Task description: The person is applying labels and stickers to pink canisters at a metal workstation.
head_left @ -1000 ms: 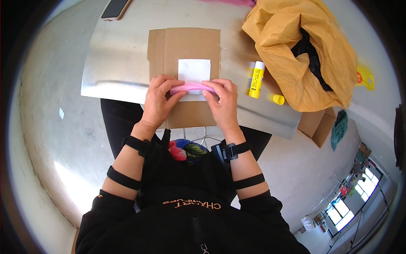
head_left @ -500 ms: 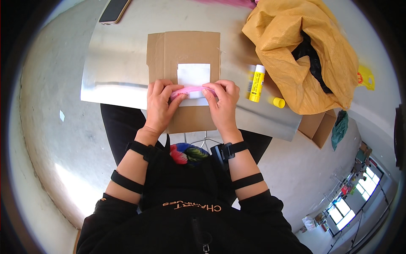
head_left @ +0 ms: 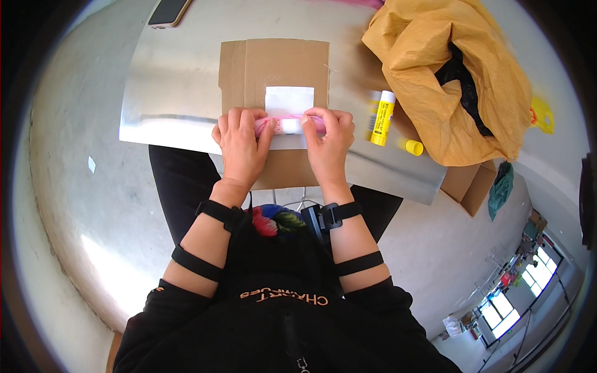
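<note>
A small pink bundle (head_left: 278, 127), roll-shaped with a white band around its middle, lies across the lower part of a white paper sheet (head_left: 290, 98). My left hand (head_left: 245, 143) is closed on its left end, thumb in front and fingers behind. At the other end my right hand (head_left: 329, 140) pinches it the same way, thumb tip by the white band. Its exact kind I cannot make out, as the fingers cover both ends. Under the paper is a piece of brown cardboard (head_left: 286, 62) that overhangs the table's near edge.
On the metal-topped table (head_left: 180, 81), right of the cardboard, lie a yellow glue stick (head_left: 382, 119) and its yellow cap (head_left: 413, 147). A large orange-yellow bag (head_left: 410, 43) fills the far right. A phone (head_left: 168, 12) lies far left; a cardboard box (head_left: 467, 186) stands beyond the right edge.
The pink strip that bowed upward between my fingers now lies lower and straighter as a roll, with its white band showing. My hands have shifted slightly and stay on both ends.
</note>
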`<act>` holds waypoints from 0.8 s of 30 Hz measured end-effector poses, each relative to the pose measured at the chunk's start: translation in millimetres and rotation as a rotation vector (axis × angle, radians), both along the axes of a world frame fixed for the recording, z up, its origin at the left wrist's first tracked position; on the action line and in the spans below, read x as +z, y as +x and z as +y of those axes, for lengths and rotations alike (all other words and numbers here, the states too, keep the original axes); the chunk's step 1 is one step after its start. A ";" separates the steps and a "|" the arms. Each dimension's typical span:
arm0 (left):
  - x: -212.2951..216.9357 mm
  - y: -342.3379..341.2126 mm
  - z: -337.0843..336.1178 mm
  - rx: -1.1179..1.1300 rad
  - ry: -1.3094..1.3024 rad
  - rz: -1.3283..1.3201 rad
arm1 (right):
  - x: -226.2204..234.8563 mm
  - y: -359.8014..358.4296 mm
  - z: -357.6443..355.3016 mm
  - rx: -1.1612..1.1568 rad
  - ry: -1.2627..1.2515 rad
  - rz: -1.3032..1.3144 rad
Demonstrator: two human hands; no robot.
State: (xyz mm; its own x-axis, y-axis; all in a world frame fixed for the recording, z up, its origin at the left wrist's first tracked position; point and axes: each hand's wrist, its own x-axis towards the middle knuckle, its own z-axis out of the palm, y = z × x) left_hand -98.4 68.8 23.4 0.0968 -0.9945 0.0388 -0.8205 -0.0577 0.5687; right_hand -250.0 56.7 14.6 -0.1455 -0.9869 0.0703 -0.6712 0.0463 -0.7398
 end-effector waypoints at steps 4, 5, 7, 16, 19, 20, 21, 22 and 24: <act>1.0 0.9 -0.2 -0.005 0.004 -0.030 | -1.3 -1.7 -1.0 -0.007 0.027 -0.017; 1.2 1.8 -0.4 -0.010 0.006 -0.037 | -0.7 -3.1 -0.9 -0.007 0.025 -0.016; -0.4 3.9 -0.3 -0.016 0.006 -0.044 | 2.1 -6.8 -0.2 0.025 0.049 -0.098; -2.8 11.1 4.6 -0.097 -0.059 0.019 | 31.7 -22.3 -5.5 0.452 -0.134 0.154; -3.8 10.8 5.4 -0.107 -0.066 0.015 | 27.1 -25.2 -9.5 0.488 -0.120 0.128; -4.1 10.3 5.5 -0.112 -0.071 0.013 | 25.7 -25.8 -10.8 0.488 -0.122 0.127; -4.4 10.1 5.5 -0.118 -0.076 0.010 | 24.4 -26.5 -12.1 0.463 -0.093 0.093; -4.7 9.9 5.8 -0.117 -0.077 0.009 | 23.0 -27.4 -12.8 0.438 -0.063 0.060; -5.1 9.5 5.7 -0.107 -0.098 -0.007 | 16.6 -25.7 -12.8 0.389 0.015 -0.050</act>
State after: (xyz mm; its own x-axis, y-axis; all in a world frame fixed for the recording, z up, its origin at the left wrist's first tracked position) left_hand -88.9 74.5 18.2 -0.0100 -0.9905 0.1369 -0.8228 0.0860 0.5618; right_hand -275.7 43.9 31.1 0.2364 -0.9700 0.0574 -0.6042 -0.1930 -0.7731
